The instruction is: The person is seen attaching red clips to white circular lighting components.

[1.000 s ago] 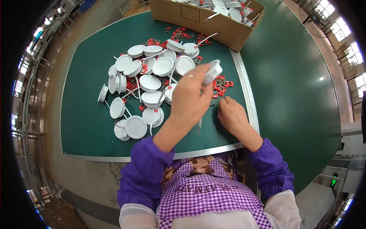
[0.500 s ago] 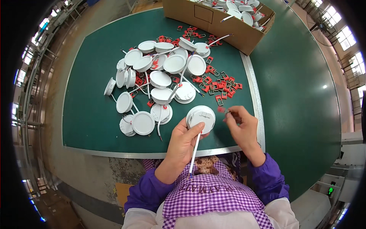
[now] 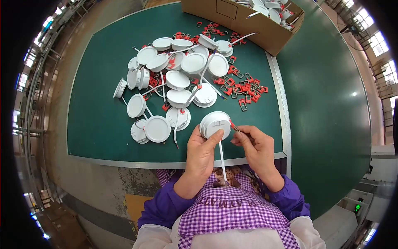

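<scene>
My left hand (image 3: 200, 152) grips a round white downlight (image 3: 214, 124), its back face up and the thumb pressed on it. A white cable (image 3: 222, 159) runs from the lamp down over my checked apron. At the lamp's right edge, my right hand (image 3: 256, 146) pinches a small red-and-metal spring clip (image 3: 234, 125) between thumb and fingertips. The clip's red end meets the lamp's rim; whether it is seated there I cannot tell. To the left and beyond lie several similar downlights (image 3: 157, 128) with cables. Loose red clips (image 3: 248, 88) are scattered among and beside them.
At the far right of the green table (image 3: 103, 103) stands a cardboard box (image 3: 236, 20) filled with more lamps. A metal edge strip (image 3: 283, 108) separates this table from another green surface (image 3: 327, 112) on the right.
My right hand has moved left, bringing the clip from beside the lamp to its right edge. The lamp has shifted slightly, and its cable hangs straighter.
</scene>
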Available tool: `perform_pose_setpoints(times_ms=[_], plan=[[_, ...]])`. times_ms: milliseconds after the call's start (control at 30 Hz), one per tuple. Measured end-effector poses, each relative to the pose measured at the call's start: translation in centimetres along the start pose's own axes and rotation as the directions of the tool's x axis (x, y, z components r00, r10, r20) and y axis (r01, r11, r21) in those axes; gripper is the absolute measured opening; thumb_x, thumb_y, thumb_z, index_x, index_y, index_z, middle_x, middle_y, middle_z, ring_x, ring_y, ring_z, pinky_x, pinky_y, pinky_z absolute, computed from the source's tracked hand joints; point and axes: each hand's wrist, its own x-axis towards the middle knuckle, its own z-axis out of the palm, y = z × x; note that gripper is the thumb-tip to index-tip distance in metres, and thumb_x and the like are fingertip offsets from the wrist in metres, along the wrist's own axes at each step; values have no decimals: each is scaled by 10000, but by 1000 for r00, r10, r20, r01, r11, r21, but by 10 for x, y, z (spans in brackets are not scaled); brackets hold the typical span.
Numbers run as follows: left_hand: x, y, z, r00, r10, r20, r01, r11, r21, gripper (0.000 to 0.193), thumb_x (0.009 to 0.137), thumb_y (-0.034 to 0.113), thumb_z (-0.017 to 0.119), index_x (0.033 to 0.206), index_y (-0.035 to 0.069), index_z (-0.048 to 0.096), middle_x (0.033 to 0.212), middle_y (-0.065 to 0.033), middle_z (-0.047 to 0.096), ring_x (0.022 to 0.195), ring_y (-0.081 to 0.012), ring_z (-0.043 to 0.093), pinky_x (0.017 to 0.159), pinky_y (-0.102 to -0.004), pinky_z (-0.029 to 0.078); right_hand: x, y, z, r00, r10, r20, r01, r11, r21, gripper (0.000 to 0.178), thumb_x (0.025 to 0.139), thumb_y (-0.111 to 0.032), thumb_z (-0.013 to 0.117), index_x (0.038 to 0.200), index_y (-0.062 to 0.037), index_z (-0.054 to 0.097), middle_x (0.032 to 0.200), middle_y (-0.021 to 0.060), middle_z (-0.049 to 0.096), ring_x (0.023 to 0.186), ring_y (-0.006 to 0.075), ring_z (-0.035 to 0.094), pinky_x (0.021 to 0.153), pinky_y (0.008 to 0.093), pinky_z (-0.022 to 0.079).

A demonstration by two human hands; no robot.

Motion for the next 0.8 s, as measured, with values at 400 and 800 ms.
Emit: perform_pose_setpoints(times_ms=[400, 800], plan=[[0, -2, 1, 996, 94, 3, -94, 990, 109, 264, 864, -24, 715, 1072, 14, 558, 1059, -77, 660, 983, -125, 629, 891, -271, 502, 2, 2, 13, 997, -13, -72, 15, 1000, 27, 95, 930, -7, 618, 1003, 46, 650, 837, 103, 712, 770, 138, 711, 682, 255, 570], [-6, -2, 0, 992, 80, 93, -96, 980, 176, 333, 864, -28, 701, 1152, -6, 533, 1115, -100, 651, 994, -154, 648, 874, -293, 538, 3, 5, -2, 988, 148, 54, -155, 972, 178, 488, 896, -42, 683, 1334, -4, 469, 1087, 106, 650, 817, 107, 654, 686, 237, 525]])
